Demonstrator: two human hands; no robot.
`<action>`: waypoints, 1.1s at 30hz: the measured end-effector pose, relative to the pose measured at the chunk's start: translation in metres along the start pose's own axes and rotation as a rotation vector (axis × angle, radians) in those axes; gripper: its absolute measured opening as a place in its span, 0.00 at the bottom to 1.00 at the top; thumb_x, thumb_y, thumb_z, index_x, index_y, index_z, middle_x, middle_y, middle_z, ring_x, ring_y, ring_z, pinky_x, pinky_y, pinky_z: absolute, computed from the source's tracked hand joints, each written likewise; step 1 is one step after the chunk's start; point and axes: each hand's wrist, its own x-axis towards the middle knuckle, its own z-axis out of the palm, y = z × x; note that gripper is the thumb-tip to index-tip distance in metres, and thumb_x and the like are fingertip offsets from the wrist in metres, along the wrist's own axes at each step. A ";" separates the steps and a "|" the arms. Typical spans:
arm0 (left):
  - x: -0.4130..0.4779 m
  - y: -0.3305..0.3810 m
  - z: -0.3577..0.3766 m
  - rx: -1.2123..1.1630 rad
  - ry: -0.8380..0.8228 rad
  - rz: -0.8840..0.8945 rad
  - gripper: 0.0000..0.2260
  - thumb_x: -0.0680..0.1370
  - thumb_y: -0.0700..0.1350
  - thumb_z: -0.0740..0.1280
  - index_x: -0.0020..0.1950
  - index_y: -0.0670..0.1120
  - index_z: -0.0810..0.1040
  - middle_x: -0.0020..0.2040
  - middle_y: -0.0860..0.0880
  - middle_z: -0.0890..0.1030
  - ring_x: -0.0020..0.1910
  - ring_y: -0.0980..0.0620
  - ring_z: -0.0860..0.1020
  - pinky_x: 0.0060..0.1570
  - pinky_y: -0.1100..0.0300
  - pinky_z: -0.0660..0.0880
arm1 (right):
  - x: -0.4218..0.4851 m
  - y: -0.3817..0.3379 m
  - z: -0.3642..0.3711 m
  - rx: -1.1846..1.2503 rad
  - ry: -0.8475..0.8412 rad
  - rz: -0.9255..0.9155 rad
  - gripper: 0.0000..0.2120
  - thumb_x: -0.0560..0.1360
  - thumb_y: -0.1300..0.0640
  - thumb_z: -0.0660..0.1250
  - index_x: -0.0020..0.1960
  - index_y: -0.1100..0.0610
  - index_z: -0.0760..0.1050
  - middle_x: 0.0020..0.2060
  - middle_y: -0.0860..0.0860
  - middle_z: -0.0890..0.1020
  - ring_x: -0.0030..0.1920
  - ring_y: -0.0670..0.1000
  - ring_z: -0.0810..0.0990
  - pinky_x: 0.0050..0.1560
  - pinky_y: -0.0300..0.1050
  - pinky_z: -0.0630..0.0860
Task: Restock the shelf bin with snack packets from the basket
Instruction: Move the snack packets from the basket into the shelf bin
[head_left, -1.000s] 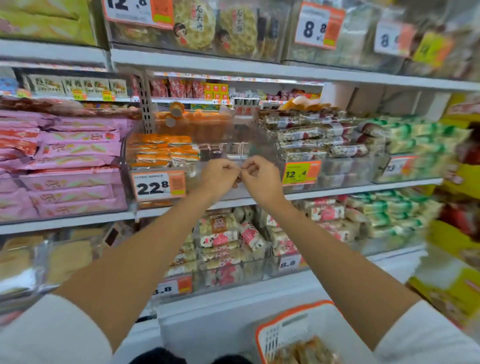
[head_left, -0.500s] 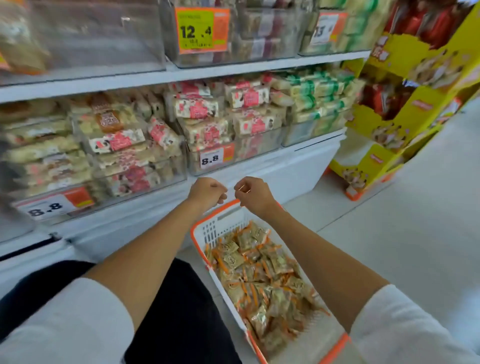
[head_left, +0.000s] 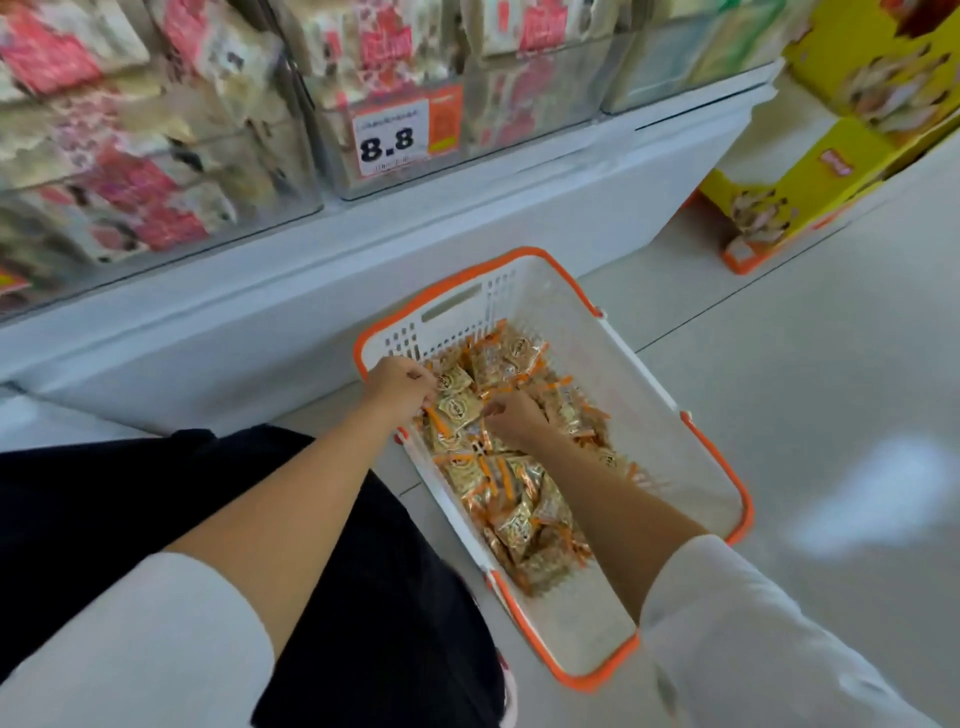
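A white basket with an orange rim (head_left: 724, 462) stands on the floor by the shelf base. A heap of gold and orange snack packets (head_left: 511, 499) fills it. Both of my hands are down in the far end of the heap. My left hand (head_left: 397, 384) curls its fingers round a packet by the basket's left wall. My right hand (head_left: 511, 418) is beside it with fingers curled into the packets, pinching one by its orange end. Its fingertips are hidden in the pile.
Above the white shelf base (head_left: 260, 291), clear bins (head_left: 530, 130) hold pink and white packs behind an 8.8 price tag (head_left: 389, 137). A yellow cardboard display (head_left: 810, 171) stands on the floor at the right. My dark-clothed legs are left of the basket.
My view has dropped from the shelf to the basket. Both hands came down from above the basket rim into the packet heap and closed on packets.
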 end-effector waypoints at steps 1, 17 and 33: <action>0.004 -0.005 0.001 0.017 -0.009 -0.005 0.12 0.79 0.39 0.65 0.37 0.48 0.79 0.40 0.44 0.83 0.40 0.47 0.81 0.50 0.51 0.80 | 0.007 0.008 0.009 -0.019 -0.025 0.019 0.10 0.78 0.63 0.62 0.54 0.65 0.78 0.39 0.55 0.78 0.39 0.53 0.74 0.36 0.44 0.69; 0.038 -0.014 0.008 0.059 0.010 0.027 0.07 0.79 0.40 0.65 0.43 0.45 0.81 0.36 0.51 0.80 0.35 0.54 0.78 0.43 0.57 0.77 | 0.060 0.061 0.114 -0.158 -0.274 0.228 0.41 0.74 0.60 0.63 0.79 0.53 0.44 0.61 0.56 0.75 0.38 0.53 0.68 0.38 0.48 0.68; 0.013 0.016 -0.008 0.005 0.047 0.077 0.08 0.78 0.40 0.64 0.40 0.45 0.79 0.36 0.46 0.82 0.36 0.47 0.80 0.44 0.56 0.78 | 0.013 0.017 -0.024 0.557 -0.136 0.135 0.05 0.73 0.69 0.70 0.43 0.64 0.75 0.32 0.58 0.75 0.25 0.47 0.73 0.27 0.37 0.71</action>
